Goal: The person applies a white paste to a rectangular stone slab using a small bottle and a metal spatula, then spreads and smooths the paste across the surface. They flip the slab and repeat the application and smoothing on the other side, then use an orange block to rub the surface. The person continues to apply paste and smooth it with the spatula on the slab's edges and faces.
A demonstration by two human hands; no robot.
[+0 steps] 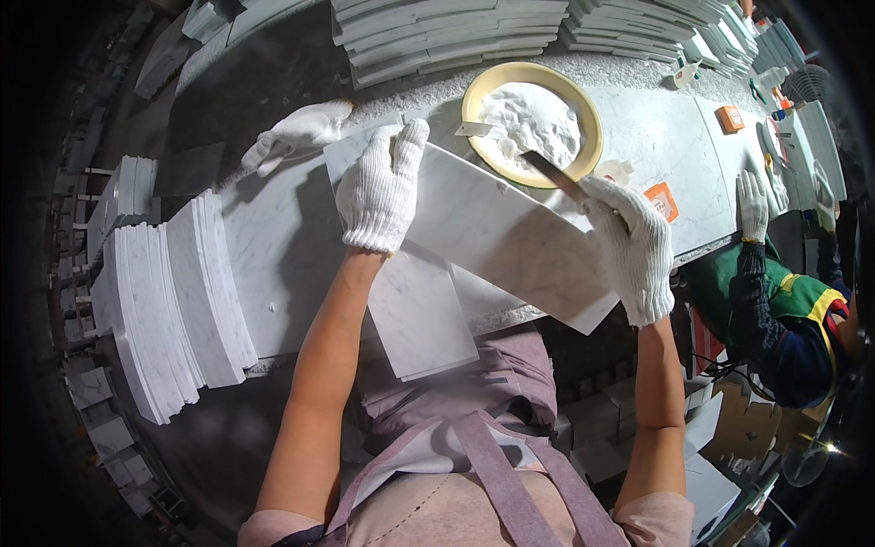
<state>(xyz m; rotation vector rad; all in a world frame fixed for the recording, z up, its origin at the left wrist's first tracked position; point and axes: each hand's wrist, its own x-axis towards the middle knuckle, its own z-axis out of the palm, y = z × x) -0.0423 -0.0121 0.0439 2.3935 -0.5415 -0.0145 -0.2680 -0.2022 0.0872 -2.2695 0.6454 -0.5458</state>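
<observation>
A long white marble tile (510, 228) with grey veins is held up at a slant above the workbench. My left hand (383, 187), in a white knit glove, grips its far left end. My right hand (635, 246), gloved too, is closed around a flat metal blade (554, 175) like a putty knife, beside the tile's right end. The blade points toward a yellow bowl (594, 114) of white powder. Under the raised tile, another marble tile (419, 314) sticks out over the bench's near edge. My right fingers partly hide the tool's handle.
A small scraper (472, 129) rests on the bowl's left rim. An empty white glove (301, 135) lies at the far left. Stacked tiles stand at left (159, 305) and back (447, 41). Orange boxes (729, 118) and a co-worker's gloved hand (753, 205) are at right.
</observation>
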